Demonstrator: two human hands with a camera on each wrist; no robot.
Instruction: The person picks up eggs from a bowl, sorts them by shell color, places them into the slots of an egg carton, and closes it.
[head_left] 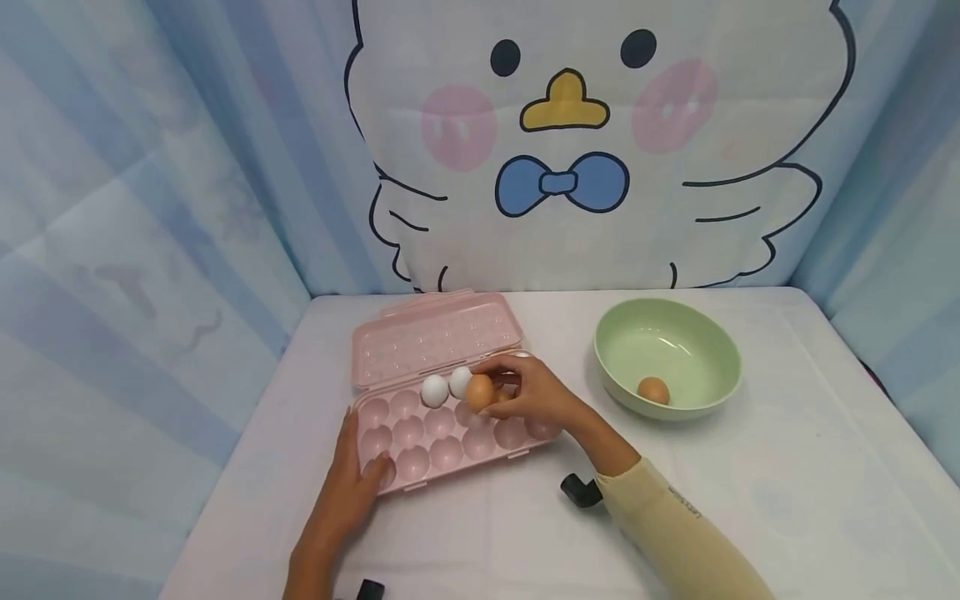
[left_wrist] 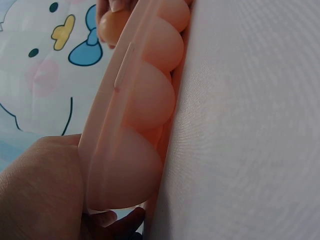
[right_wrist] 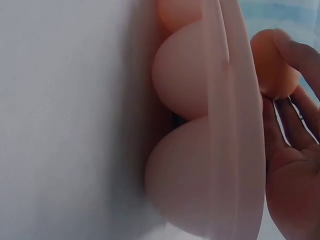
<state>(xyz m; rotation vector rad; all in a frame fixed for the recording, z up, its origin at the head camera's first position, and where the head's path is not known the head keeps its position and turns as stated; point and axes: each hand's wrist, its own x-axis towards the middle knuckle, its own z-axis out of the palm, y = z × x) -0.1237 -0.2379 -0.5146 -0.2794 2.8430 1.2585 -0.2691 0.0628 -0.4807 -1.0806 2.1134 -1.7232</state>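
Note:
A pink plastic egg carton [head_left: 411, 433] lies with its lid [head_left: 435, 340] folded back. My left hand [head_left: 351, 492] grips its left end, the thumb over the front corner cup; in the left wrist view the fingertips show beyond the end wall. Above the cups my right hand [head_left: 538, 392] pinches a brown egg [head_left: 480, 392] between thumb and fingers, and the right wrist view shows this brown egg [right_wrist: 274, 65] over the carton's rim. Two white eggs [head_left: 434, 391] sit in the back row left of it. Another brown egg [head_left: 505, 403] is partly hidden by the right hand.
A light green bowl [head_left: 660, 325] with one brown egg [head_left: 653, 390] in it stands at the back right of the white-covered table [head_left: 810, 475]. A black angled object [head_left: 581, 491] shows beside the right sleeve [head_left: 667, 525]. Printed curtains close off the back and sides.

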